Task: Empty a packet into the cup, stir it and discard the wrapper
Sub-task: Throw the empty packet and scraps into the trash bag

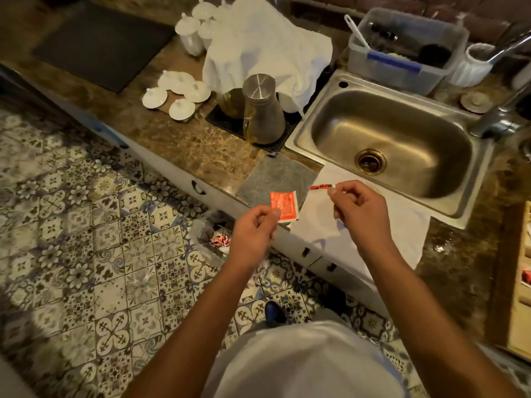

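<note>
**Packet torn open, no cup in clear view**

While the left hand (pixel 254 228) pinches the red packet (pixel 284 204) by its lower corner, thumb on the face, the packet stands roughly upright over the bench (pixel 178 145) edge, torn top side uppermost. Just right of it, well clear of the packet, the right hand (pixel 357 208) pinches the torn-off strip (pixel 321 187), which lies about level, its long axis running left-right toward the packet.

Key relation: the packet is in the left hand, so that hand would do the pour; the cup is the problem (can't pick out an open one for sure). Nearest candidates are the white lidded cups (pixel 198 30) far back on the bench and whatever sits under the white cloth (pixel 267 53), both up and away from the packet.

In between stand loose white lids (pixel 178 94), a metal flask (pixel 263 110) on a dark mat, and a grey pad (pixel 277 179). Sink (pixel 390 145) lies right of the flask. Below the left hand, on the floor, is a bin bag (pixel 214 234) with red wrappers, likely where the strip goes.
</note>
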